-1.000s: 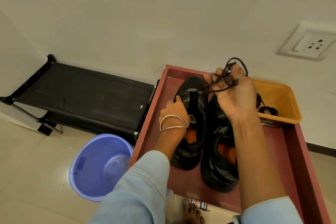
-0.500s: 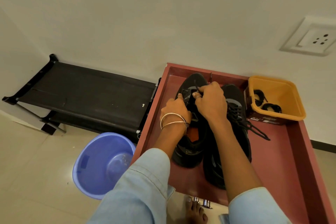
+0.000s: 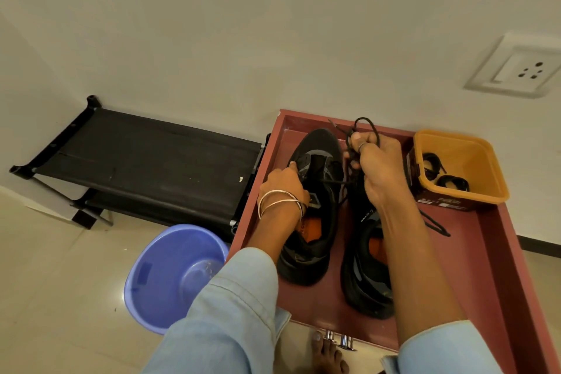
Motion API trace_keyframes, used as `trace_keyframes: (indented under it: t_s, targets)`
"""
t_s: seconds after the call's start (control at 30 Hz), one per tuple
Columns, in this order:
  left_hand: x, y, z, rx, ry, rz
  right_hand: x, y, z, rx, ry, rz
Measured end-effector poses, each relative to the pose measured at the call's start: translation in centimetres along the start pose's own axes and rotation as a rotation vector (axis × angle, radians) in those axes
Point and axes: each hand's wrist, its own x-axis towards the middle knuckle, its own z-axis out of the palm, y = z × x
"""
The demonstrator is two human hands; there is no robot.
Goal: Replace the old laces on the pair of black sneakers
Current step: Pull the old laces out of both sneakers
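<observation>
Hands: the right hand is closed around a gathered bunch of old lace, raised above the toes of the sneakers; the left hand is pressed on the left sneaker, fingers curled at its eyelet flap, nothing seen held in it.
Change: half a second ago the right hand was low on the left sneaker's eyelets; it is now lifted up and away, and a taut strand is drawn out from the eyelets.
Meaning: one more crossing is judged pulled free; the unlacing of the left sneaker is under way, not finished.
Left sneaker: set inside the red tray, toward its left wall.
Right sneaker: just beside the left one, toward the tray's middle, its lace end trailed across the tray floor.
Yellow tub: at the tray's far right corner; coiled black laces are held in it.
Blue basin: on the floor, left of the tray.
</observation>
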Motion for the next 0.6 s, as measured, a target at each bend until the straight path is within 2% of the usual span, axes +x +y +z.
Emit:
trace_keyframes:
  t_s: [0.1,0.2,0.27,0.33,0.43,0.5,0.57,0.6]
  targets:
    - [-0.4,0.0,-0.4,0.018,-0.050,-0.019,-0.8,-1.0,-0.6,-0.181,0.020,-0.068]
    - [-0.5,0.0,-1.4,-0.030,-0.121,-0.001,-1.4,-2.0,-1.5,-0.451,-0.084,-0.098]
    - [-0.5,0.2,-2.5,-0.127,-0.154,0.082,-1.7,-2.6,-1.9,-0.688,-0.124,-0.090]
    - [-0.7,0.6,-3.4,-0.180,-0.095,0.207,-2.2,-3.7,-2.2,-0.858,-0.106,-0.131]
    - [-0.5,1.2,-3.2,0.023,0.048,0.374,-3.5,-5.5,-2.9,-0.846,-0.112,-0.182]
    - [-0.1,1.6,-2.6,0.122,0.061,0.413,-4.6,-5.9,-3.0,-0.833,-0.257,-0.084]
    - [0.2,1.7,-2.1,0.122,0.055,0.380,-5.8,-5.0,-2.5,-0.886,-0.439,0.039]
    - [0.4,1.7,-1.9,0.082,0.072,0.360,-6.3,-4.0,-2.0,-0.934,-0.472,0.060]
